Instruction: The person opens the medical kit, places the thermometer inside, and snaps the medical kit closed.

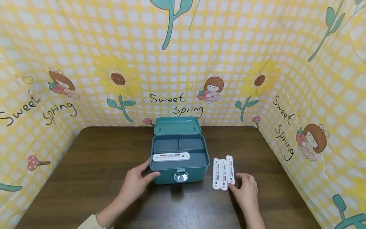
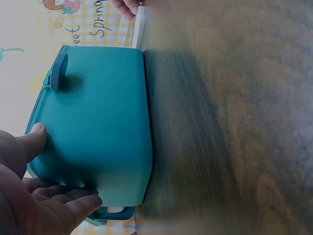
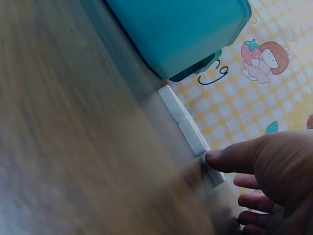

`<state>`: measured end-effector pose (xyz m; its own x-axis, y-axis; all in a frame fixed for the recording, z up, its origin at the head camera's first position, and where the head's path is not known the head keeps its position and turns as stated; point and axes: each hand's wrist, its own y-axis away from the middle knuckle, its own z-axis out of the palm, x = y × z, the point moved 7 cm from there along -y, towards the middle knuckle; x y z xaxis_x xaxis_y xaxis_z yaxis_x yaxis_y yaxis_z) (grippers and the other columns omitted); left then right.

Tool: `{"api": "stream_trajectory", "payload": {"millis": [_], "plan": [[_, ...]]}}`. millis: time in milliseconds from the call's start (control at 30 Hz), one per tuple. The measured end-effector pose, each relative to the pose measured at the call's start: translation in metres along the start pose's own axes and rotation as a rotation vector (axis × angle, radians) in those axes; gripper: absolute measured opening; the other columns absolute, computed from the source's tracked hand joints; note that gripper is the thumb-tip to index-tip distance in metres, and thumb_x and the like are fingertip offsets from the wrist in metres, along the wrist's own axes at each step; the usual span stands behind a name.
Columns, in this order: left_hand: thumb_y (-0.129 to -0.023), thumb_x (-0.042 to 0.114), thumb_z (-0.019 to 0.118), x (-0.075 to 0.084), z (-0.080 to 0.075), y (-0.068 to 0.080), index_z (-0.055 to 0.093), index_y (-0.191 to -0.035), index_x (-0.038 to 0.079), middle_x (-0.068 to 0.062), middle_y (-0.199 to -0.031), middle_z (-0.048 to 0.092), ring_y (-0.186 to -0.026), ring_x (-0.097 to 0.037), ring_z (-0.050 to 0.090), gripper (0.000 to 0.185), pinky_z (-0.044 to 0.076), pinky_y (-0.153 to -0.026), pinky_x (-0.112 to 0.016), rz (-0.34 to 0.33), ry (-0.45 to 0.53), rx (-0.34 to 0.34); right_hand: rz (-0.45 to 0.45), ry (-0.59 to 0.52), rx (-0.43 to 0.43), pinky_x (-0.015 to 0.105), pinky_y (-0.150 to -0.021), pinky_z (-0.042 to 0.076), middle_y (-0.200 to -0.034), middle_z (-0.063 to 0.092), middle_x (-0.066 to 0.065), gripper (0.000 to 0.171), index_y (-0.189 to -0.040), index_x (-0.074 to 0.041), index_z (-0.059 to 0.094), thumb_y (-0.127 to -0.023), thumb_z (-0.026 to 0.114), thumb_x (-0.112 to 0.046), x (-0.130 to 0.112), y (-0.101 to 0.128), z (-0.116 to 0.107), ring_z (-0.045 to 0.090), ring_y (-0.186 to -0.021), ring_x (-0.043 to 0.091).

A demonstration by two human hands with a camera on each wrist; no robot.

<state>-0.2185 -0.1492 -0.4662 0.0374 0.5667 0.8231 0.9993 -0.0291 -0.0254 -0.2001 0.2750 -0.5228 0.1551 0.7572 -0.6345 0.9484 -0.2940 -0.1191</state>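
Observation:
A teal storage box (image 1: pixel 183 178) stands on the table with its lid (image 1: pixel 178 126) raised at the back. One white thermometer strip (image 1: pixel 171 156) lies across the front compartment of its grey tray (image 1: pixel 166 164). My left hand (image 1: pixel 139 176) holds the box's front left corner, thumb on the front and fingers along the left side. Right of the box lie three more thermometers (image 1: pixel 223 175), side by side, the rightmost set slightly farther back. My right hand (image 1: pixel 245 190) is at that rightmost thermometer (image 3: pixel 213 171), thumb at its lower end, other fingers spread beyond its right side.
The box's clear front latch (image 1: pixel 181 176) hangs on the front face. Two smaller compartments (image 1: pixel 166 143) sit at the tray's back. A yellow checked cloth (image 1: pixel 177 63) covers the walls around the dark wooden table (image 1: pixel 114 152), rising right behind its back edge.

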Motion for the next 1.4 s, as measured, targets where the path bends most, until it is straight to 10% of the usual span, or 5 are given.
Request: {"api": "stream_trajectory", "payload": {"millis": [1400], "plan": [[-0.082,0.048,0.085,-0.004,-0.003,-0.008,0.052,-0.149,0.005,-0.017,-0.143,0.061,-0.123,-0.03,0.066,0.086,0.059,-0.093,-0.042,-0.048,0.101,-0.021,0.002,0.121,0.172,0.058,-0.089,0.042,-0.114,0.062,0.023,0.033,-0.096,-0.001,0.077,-0.08,0.085,-0.03,0.006,-0.001,-0.014,0.054,-0.108,0.043]]}}
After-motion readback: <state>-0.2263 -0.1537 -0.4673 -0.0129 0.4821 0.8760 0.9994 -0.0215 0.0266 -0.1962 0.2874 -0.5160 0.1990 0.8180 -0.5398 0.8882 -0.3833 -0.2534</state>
